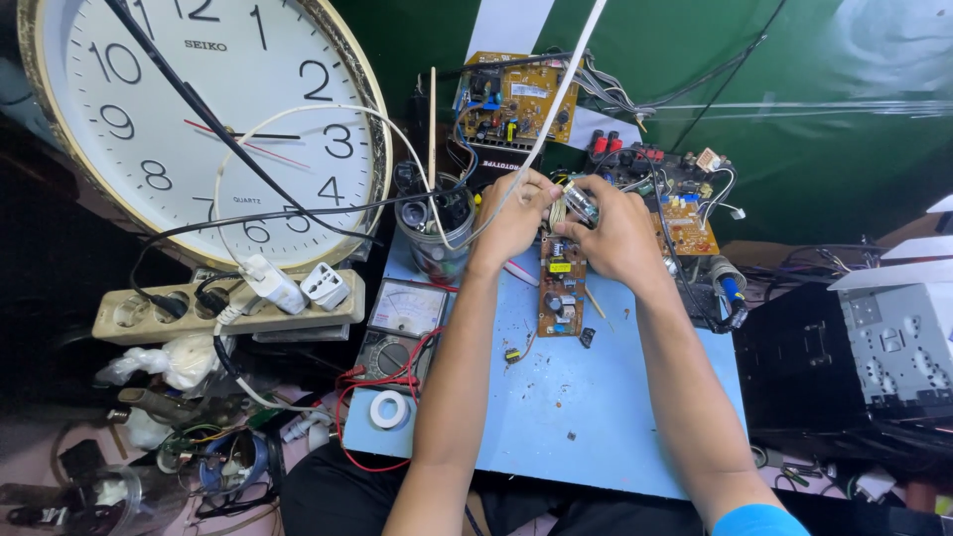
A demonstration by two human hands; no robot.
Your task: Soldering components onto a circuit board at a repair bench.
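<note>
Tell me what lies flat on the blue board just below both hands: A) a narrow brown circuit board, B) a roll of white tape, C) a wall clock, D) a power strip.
A: the narrow brown circuit board lies on the blue board right under the left hand and right hand.

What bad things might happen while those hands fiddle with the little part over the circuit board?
The small cylindrical part pinched by the right hand might slip and drop onto the brown circuit board below. The left hand works right beside the white cable and could snag it. Either elbow may nudge the loose bits off the blue board.
</note>
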